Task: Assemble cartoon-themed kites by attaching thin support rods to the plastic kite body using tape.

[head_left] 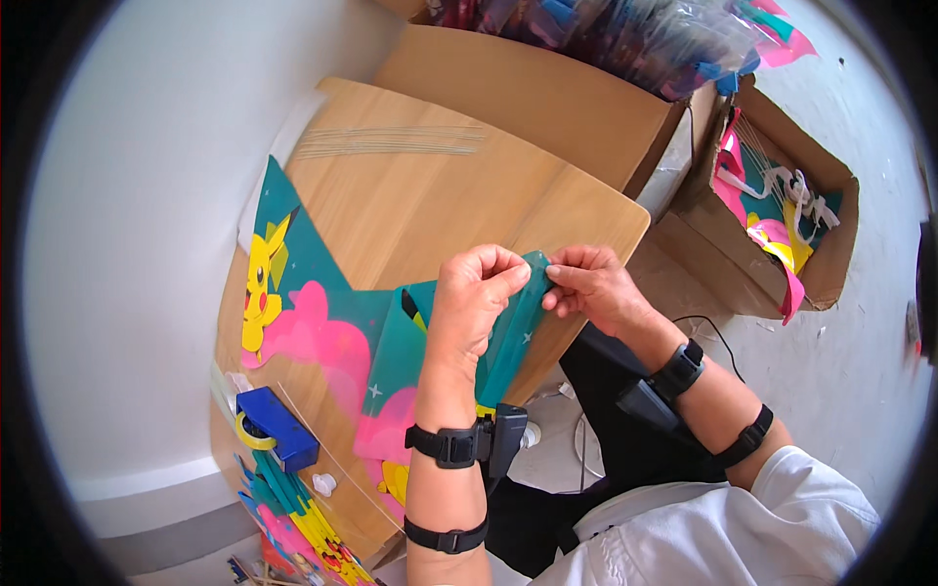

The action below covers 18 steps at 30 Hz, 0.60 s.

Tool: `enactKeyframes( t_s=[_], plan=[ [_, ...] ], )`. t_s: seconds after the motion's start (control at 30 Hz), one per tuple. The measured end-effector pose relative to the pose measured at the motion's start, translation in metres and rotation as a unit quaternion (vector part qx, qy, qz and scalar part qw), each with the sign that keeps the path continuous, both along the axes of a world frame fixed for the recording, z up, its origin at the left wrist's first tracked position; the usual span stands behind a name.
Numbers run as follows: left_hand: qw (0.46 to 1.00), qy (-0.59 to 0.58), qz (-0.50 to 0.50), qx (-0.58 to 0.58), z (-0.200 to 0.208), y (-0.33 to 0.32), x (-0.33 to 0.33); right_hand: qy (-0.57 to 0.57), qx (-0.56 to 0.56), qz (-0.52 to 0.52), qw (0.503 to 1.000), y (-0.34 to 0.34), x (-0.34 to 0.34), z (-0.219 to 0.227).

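A teal and pink kite sail with yellow cartoon figures is spread over the wooden table, its right part drawn up over the near edge. My left hand pinches the folded teal upper edge of that part between thumb and forefinger. Just to its right, my right hand pinches the same edge near its corner, the other fingers curled. Whether a thin rod lies inside the fold I cannot tell. Both wrists wear black straps with small devices.
Several thin pale rods lie at the table's far side. A blue tape dispenser and a stack of folded kite sails sit at lower left. A large cardboard box with bagged goods stands behind; another open box at right holds kite parts.
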<state>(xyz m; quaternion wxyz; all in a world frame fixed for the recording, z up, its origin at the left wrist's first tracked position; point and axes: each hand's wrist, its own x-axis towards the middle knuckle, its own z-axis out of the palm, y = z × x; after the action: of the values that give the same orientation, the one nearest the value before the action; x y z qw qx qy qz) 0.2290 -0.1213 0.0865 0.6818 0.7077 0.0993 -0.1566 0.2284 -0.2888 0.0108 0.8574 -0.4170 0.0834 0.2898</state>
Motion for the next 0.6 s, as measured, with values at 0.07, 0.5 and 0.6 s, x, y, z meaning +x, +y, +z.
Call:
enactKeyframes(
  t_s=[0.07,0.5,0.6],
  plan=[
    [1.000,0.011,0.000,0.013,-0.001,-0.004,0.008,0.002,0.004,0.007,1.000,0.002,0.000,0.000],
    [0.998,0.020,0.009,0.055,-0.011,-0.013,0.019,-0.002,0.022,0.018,1.000,-0.002,0.003,0.000],
    [0.998,0.006,0.010,0.060,-0.017,-0.013,0.020,-0.004,0.027,0.018,0.999,-0.002,0.003,0.000]
  ],
)
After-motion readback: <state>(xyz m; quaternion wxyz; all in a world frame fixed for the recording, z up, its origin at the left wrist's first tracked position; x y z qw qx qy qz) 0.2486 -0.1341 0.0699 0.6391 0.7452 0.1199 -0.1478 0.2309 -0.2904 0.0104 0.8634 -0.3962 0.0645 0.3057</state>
